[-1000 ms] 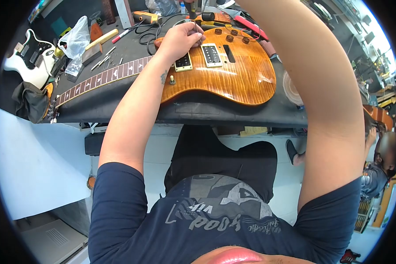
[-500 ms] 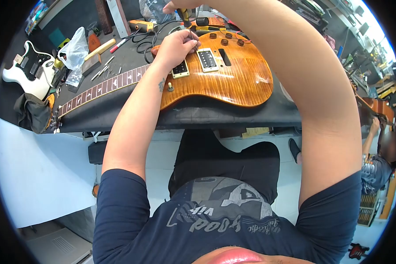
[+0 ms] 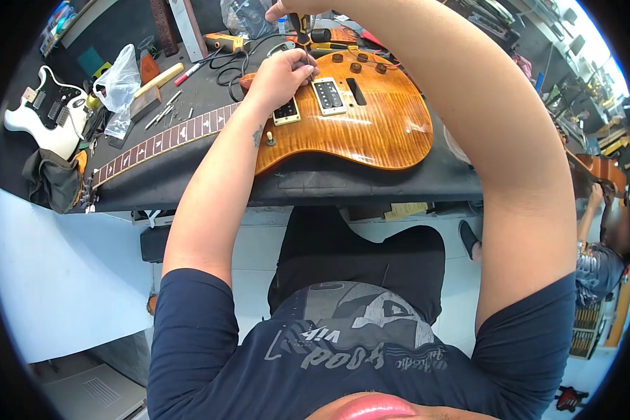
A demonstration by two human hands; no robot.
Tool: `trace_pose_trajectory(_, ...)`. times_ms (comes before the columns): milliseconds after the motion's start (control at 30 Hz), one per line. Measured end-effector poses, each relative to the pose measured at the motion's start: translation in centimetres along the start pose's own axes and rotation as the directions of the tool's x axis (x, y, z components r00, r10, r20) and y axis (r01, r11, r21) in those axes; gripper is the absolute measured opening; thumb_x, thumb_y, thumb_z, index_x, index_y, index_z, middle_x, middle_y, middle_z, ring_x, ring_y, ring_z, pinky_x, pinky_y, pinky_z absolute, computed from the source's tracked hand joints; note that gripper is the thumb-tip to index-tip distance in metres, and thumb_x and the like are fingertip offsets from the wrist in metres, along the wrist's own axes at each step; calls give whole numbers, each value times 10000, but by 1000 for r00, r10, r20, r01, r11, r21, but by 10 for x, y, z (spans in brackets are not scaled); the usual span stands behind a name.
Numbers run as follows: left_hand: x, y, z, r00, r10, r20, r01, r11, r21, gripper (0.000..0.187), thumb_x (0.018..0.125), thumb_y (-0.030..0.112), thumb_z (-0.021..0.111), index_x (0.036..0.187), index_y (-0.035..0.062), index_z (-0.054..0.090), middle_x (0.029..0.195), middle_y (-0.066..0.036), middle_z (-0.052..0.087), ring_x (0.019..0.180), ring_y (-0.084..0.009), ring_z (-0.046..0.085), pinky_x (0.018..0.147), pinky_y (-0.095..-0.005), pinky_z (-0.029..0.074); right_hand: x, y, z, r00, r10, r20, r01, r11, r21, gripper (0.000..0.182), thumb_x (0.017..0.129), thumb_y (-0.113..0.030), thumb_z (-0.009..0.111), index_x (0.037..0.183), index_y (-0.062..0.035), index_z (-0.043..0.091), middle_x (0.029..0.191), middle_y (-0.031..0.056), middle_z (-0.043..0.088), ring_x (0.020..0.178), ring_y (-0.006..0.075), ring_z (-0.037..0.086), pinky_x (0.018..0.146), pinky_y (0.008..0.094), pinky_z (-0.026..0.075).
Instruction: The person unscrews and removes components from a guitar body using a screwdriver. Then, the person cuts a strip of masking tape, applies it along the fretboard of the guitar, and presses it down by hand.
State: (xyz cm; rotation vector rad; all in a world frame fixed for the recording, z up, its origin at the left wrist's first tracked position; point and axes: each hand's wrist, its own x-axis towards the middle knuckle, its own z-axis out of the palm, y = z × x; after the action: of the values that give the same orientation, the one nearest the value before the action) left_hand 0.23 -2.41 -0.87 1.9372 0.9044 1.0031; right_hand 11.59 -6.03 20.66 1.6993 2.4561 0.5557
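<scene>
An amber flame-top electric guitar (image 3: pixel 378 136) lies face up on the dark bench, its neck pointing left. My right hand (image 3: pixel 297 5), partly cut off by the top edge, is on the handle of a yellow-and-black screwdriver (image 3: pixel 301 26), which points down at the guitar top. My left hand (image 3: pixel 281 75) rests on the body, its thumb and fingers pinched around the lower end of the screwdriver's shaft; the tip is hidden. Beside these fingers sits a cream-framed pickup (image 3: pixel 330 96). A second pickup (image 3: pixel 287 112) is partly covered by my left wrist.
A white electric guitar (image 3: pixel 45 115), a clear plastic bag (image 3: pixel 117 87) and a wooden-handled tool (image 3: pixel 159 79) lie to the left. Behind the guitar are a black cable (image 3: pixel 224 73) and a yellow tool (image 3: pixel 224 40). Another person (image 3: pixel 598 259) works at far right.
The screwdriver handle and my right hand have shifted slightly to the right. The guitar body has moved a touch left. My left hand keeps its pinch in nearly the same place.
</scene>
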Motion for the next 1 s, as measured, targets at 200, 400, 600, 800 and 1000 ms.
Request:
trace_pose_trajectory(200,1,-3,0,1000,21,-6,-21,1000,21,132,1030,55,672,1118,-27,725,1021,-100,810,858,-114,731,802,-283,596,14,9,3,959,-261,114,265,964,-24,356,922,-381,807,1088,-66,825,1024,203,791,973,370,757,856,448,602)
trace_pose_trajectory(400,-1,3,1,1000,-7,-8,7,999,41,131,1027,58,675,1115,-26,724,1028,-102,812,890,-121,745,821,-286,598,-4,1,2,996,-85,14,85,996,-5,425,982,-441,743,1129,-48,814,1091,194,794,1037,355,760,916,451,597)
trace_pose_trajectory(600,-1,1,1,1000,14,-11,-14,999,34,142,1022,64,678,1122,-25,724,1020,-101,814,905,-128,759,831,-293,599,-15,-3,-8,995,-34,90,35,999,-18,417,995,-452,727,1130,-68,819,1113,187,792,1074,345,758,927,450,593)
trace_pose_trajectory(800,-3,5,0,999,34,-14,-33,994,109,153,1019,65,677,1134,-22,727,1023,-105,816,916,-140,767,839,-299,599,-8,10,8,974,-225,32,223,973,54,315,973,-339,756,1108,-61,820,1072,197,789,1020,351,763,879,427,598)
trace_pose_trajectory(1000,-2,3,2,1000,14,2,-15,991,130,135,1017,72,690,1112,-12,734,1036,-112,818,980,-157,782,868,-307,599,-22,1,6,995,69,69,-79,985,151,484,1019,-504,679,1108,-50,820,1099,188,792,1063,360,756,926,466,590)
